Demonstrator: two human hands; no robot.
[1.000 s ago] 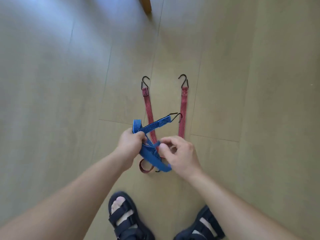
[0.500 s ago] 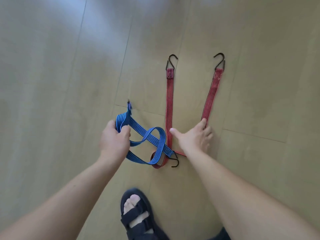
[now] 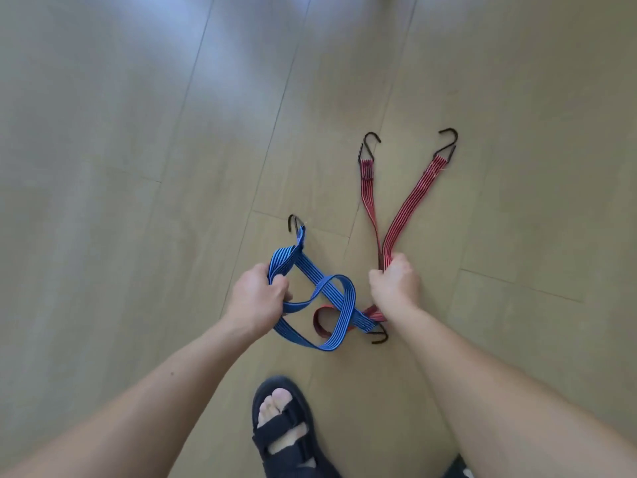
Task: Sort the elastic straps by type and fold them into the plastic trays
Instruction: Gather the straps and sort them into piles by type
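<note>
A blue striped elastic strap (image 3: 339, 300) with black hooks loops loosely just above the wooden floor. My left hand (image 3: 256, 300) grips its folded upper part, and one hook pokes up past the fingers. The strap's other hook (image 3: 379, 336) lies on the floor under my right wrist. A red striped strap (image 3: 400, 219) lies on the floor in a V, its two hooked ends pointing away from me. My right hand (image 3: 394, 282) grips both red runs where they meet. The red strap's bend (image 3: 319, 319) curls beneath the blue loop. No trays are in view.
The pale wooden plank floor (image 3: 138, 167) stretches all around. My foot in a dark sandal (image 3: 286, 429) stands just below the straps, and the edge of the other sandal (image 3: 456, 469) shows at the bottom right.
My right hand let go of the blue strap, went to the red strap with fingers open, and has now closed round both red runs. The left hand kept its hold on the blue strap.
</note>
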